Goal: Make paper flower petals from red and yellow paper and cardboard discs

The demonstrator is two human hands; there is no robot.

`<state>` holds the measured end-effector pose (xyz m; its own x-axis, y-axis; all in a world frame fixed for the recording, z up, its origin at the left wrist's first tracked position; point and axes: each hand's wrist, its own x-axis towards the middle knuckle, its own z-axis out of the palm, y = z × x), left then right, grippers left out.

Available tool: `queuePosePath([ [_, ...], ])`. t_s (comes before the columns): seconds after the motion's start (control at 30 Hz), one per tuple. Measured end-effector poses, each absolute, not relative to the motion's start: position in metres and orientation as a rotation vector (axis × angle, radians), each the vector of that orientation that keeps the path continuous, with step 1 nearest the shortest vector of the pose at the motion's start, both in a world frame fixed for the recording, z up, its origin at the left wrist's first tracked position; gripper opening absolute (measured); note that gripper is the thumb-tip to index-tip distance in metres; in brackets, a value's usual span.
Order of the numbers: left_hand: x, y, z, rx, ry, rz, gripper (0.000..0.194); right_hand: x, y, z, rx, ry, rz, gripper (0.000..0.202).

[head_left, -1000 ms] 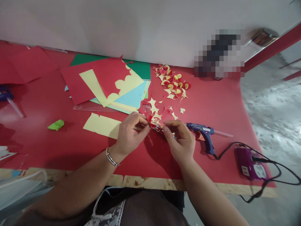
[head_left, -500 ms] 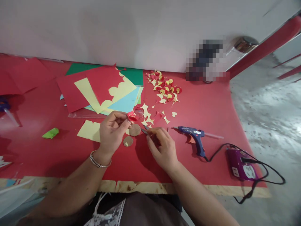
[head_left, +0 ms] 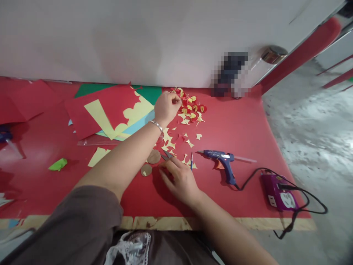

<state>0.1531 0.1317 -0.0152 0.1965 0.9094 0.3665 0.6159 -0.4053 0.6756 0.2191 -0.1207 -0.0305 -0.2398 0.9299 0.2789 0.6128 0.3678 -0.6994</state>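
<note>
My left hand (head_left: 167, 106) reaches to the pile of red and yellow paper pieces (head_left: 194, 106) at the back; its fingertips are pinched together at the pile's left edge, and what they hold is hidden. Nearer the front, my right hand (head_left: 179, 178) is closed around small scissors (head_left: 167, 155), whose blades point to the back left, a little apart. Left of the blades lie two round brown discs (head_left: 153, 156). Yellow paper scraps (head_left: 167, 138) are scattered between my hands.
Red, yellow, green and blue sheets (head_left: 116, 106) lie at the back left. A blue glue gun (head_left: 224, 162) with a cable and a purple box (head_left: 278, 192) are on the right. A green crumpled piece (head_left: 57, 164) rests at left; a clear bottle (head_left: 264, 66) stands at the back.
My left hand has moved from beside the scissors, where it held a red paper piece, back to the pile. My right hand has shifted slightly left and towards the front with the scissors.
</note>
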Motion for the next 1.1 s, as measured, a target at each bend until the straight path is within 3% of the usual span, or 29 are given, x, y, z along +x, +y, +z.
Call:
queuePosePath([
  [0.27, 0.146, 0.143, -0.02, 2.073, 1.424, 0.889, 0.014, 0.217, -0.121, -0.035, -1.353, -1.998, 0.609, 0.012],
  [0.5, 0.062, 0.065, -0.003, 2.219, 1.263, 0.684, 0.01, 0.219, -0.123, -0.034, -1.337, -2.062, 0.58, 0.018],
  [0.63, 0.029, 0.011, 0.004, 2.23, 1.347, 0.376, 0.004, 0.22, -0.123, -0.035, -1.353, -2.143, 0.498, 0.02],
  [0.77, 0.016, -0.018, 0.003, 2.283, 1.359, 0.204, 0.019, 0.221, -0.126, -0.036, -1.343, -2.205, 0.403, 0.019],
  [0.97, 0.009, -0.034, 0.007, 2.251, 1.264, 0.328, 0.022, 0.232, -0.136, -0.029, -1.474, -2.127, 0.13, 0.018],
  [1.1, 0.003, -0.05, 0.012, 2.044, 1.152, 0.44, 0.009, 0.237, -0.136, -0.029, -1.57, -2.126, 0.05, 0.016],
])
